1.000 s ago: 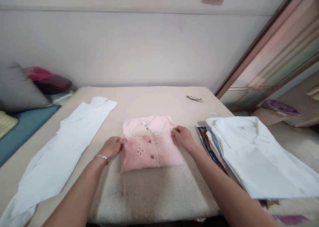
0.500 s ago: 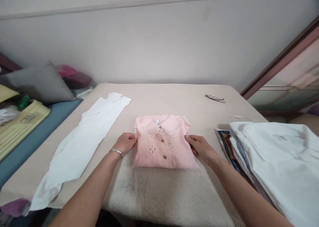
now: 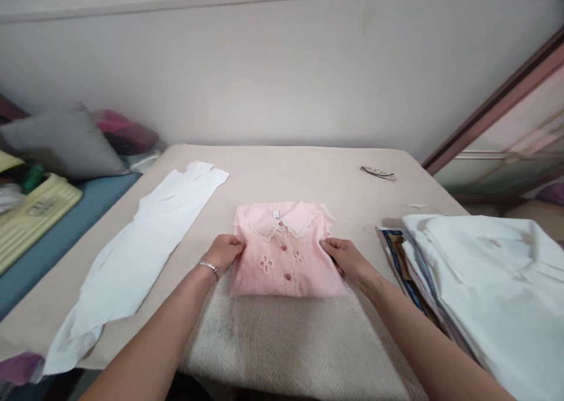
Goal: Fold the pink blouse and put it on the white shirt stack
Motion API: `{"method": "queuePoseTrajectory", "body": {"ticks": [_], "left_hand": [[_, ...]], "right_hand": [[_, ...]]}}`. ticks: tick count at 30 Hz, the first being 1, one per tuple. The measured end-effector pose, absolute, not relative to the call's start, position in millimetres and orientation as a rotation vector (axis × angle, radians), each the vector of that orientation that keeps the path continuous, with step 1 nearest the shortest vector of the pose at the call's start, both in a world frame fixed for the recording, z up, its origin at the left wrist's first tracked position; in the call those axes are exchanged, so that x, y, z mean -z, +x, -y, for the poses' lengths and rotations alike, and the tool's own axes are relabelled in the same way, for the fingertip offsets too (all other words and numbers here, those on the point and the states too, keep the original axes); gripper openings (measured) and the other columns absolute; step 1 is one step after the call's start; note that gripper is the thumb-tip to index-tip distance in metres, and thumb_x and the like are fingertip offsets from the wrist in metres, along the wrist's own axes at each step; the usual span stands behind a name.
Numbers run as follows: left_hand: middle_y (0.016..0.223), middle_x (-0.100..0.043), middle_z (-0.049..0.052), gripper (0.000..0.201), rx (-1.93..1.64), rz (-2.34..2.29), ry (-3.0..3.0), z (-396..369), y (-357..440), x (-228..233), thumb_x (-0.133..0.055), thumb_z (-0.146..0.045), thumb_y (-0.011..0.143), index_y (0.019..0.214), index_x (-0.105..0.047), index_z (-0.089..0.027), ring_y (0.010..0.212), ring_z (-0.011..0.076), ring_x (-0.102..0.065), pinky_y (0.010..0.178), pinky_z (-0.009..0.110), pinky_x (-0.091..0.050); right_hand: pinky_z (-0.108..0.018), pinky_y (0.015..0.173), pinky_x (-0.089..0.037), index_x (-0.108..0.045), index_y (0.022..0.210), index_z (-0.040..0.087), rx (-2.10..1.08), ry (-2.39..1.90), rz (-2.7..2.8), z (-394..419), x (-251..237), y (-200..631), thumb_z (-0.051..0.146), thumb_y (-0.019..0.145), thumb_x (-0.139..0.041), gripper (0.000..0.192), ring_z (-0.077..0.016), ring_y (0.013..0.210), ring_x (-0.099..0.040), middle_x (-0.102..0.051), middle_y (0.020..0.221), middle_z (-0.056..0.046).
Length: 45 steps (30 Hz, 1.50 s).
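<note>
1. One grey cushion and one ribbed pale-yellow case lie far left.
2. One flat white garment, smooth cloth, lies along the table.
3. Left hand, fingers curled, grips the left edge of the pink blouse.
4. One blouse: folded square at table centre, lace collar, buttons, flower cutouts.
5. Right hand pinches its right edge.
6. One stack of white shirts sits far right.

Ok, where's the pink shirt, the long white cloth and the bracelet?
pink shirt (image 3: pixel 284 254), head view, on the buttoned front under the collar.
long white cloth (image 3: pixel 145 245), head view, on its flat middle, left of the shirt.
bracelet (image 3: pixel 208 266), head view, on the silver band at the left wrist.
</note>
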<state>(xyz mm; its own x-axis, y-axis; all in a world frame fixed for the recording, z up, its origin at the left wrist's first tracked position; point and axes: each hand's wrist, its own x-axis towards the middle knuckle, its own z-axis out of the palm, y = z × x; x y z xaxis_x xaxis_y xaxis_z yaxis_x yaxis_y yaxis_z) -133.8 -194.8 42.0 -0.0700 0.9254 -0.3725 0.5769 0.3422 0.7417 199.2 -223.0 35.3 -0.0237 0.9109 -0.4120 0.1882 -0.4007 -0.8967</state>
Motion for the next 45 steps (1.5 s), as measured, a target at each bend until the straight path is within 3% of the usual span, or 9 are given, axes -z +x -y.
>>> {"method": "queuePoseTrajectory", "body": {"ticks": [8, 11, 14, 19, 24, 29, 37, 42, 45], "left_hand": [[0.047, -0.05, -0.003, 0.021, -0.493, -1.778, 1.372, 192.9, -133.2, -38.1, -0.065, -0.03, 0.069, 0.053, -0.057, -0.019, 0.05, 0.0124, -0.045, 0.05, 0.025, -0.029], [0.045, -0.046, -0.004, 0.022, -0.484, -1.793, 1.379, 193.2, -132.4, -34.2, -0.062, -0.027, 0.068, 0.05, -0.052, -0.02, 0.048, 0.0115, -0.042, 0.05, 0.025, -0.026], [0.044, -0.047, -0.003, 0.021, -0.491, -1.823, 1.375, 191.3, -138.8, -34.9, -0.061, -0.026, 0.065, 0.048, -0.051, -0.02, 0.048, 0.0117, -0.042, 0.05, 0.025, -0.026], [0.047, -0.049, -0.002, 0.02, -0.544, -1.817, 1.271, 187.8, -148.5, -42.8, -0.063, -0.03, 0.063, 0.052, -0.05, -0.021, 0.052, 0.0133, -0.048, 0.051, 0.025, -0.032], [0.05, -0.048, -0.004, 0.023, -0.623, -1.744, 1.086, 193.9, -137.3, -55.9, -0.065, -0.036, 0.064, 0.06, -0.047, -0.022, 0.051, 0.0134, -0.051, 0.05, 0.025, -0.037], [0.061, -0.057, -0.002, 0.032, -0.699, -1.661, 0.931, 201.0, -126.0, -71.3, -0.068, -0.046, 0.066, 0.073, -0.052, -0.02, 0.055, 0.0138, -0.056, 0.054, 0.026, -0.045], [0.047, -0.043, -0.007, 0.044, -0.909, -1.636, 0.799, 195.3, -115.2, -65.9, -0.079, -0.052, 0.055, 0.059, -0.051, -0.019, 0.044, 0.008, -0.038, 0.045, 0.022, -0.03], [0.049, -0.044, -0.008, 0.034, -1.049, -1.643, 0.865, 191.6, -112.6, -66.8, -0.078, -0.044, 0.058, 0.062, -0.058, -0.017, 0.045, 0.0056, -0.035, 0.045, 0.02, -0.024], [0.048, -0.045, -0.007, 0.036, -1.061, -1.641, 0.822, 186.7, -112.5, -66.6, -0.078, -0.047, 0.058, 0.059, -0.057, -0.017, 0.044, 0.0065, -0.036, 0.043, 0.021, -0.023]], "right_hand": [[-0.026, 0.054, -0.024, -0.045, 0.063, 0.021, -0.957, -1.747, 1.507, 219.1, -34.6, 196.8, 0.049, 0.088, -0.051, 0.037, -0.0115, 0.056, -0.037, -0.043, 0.058, 0.003], [-0.027, 0.058, -0.025, -0.055, 0.069, 0.02, -0.558, -1.958, 1.663, 218.4, -37.7, 195.8, 0.038, 0.09, -0.047, 0.029, -0.0136, 0.06, -0.044, -0.053, 0.062, -0.001], [-0.028, 0.058, -0.024, -0.064, 0.079, 0.02, -0.398, -2.177, 1.734, 218.7, -38.1, 197.1, 0.034, 0.092, -0.045, 0.027, -0.0165, 0.065, -0.052, -0.064, 0.071, -0.006], [-0.029, 0.058, -0.025, -0.068, 0.085, 0.021, -0.402, -2.272, 1.768, 219.1, -38.2, 195.2, 0.036, 0.095, -0.042, 0.031, -0.0194, 0.071, -0.058, -0.069, 0.08, -0.009], [-0.028, 0.058, -0.026, -0.065, 0.092, 0.021, -0.383, -2.289, 1.64, 218.7, -41.9, 190.4, 0.043, 0.092, -0.051, 0.026, -0.0188, 0.069, -0.058, -0.069, 0.078, -0.006], [-0.027, 0.058, -0.025, -0.06, 0.078, 0.022, -0.509, -2.119, 1.683, 216.5, -35.2, 189.1, 0.034, 0.089, -0.053, 0.017, -0.0156, 0.066, -0.054, -0.066, 0.073, -0.002], [-0.028, 0.059, -0.025, -0.059, 0.08, 0.022, -0.375, -2.1, 1.69, 217.0, -37.1, 185.2, 0.034, 0.088, -0.051, 0.017, -0.0157, 0.066, -0.053, -0.066, 0.076, -0.004], [-0.027, 0.063, -0.033, -0.059, 0.092, 0.021, -0.503, -2.045, 1.57, 212.0, -29.5, 189.0, 0.035, 0.081, -0.059, 0.018, -0.0161, 0.069, -0.057, -0.066, 0.078, -0.002], [-0.027, 0.064, -0.037, -0.06, 0.089, 0.02, -0.616, -1.969, 1.463, 209.5, -29.5, 190.1, 0.036, 0.074, -0.066, 0.022, -0.0156, 0.068, -0.056, -0.065, 0.076, -0.001]]}}
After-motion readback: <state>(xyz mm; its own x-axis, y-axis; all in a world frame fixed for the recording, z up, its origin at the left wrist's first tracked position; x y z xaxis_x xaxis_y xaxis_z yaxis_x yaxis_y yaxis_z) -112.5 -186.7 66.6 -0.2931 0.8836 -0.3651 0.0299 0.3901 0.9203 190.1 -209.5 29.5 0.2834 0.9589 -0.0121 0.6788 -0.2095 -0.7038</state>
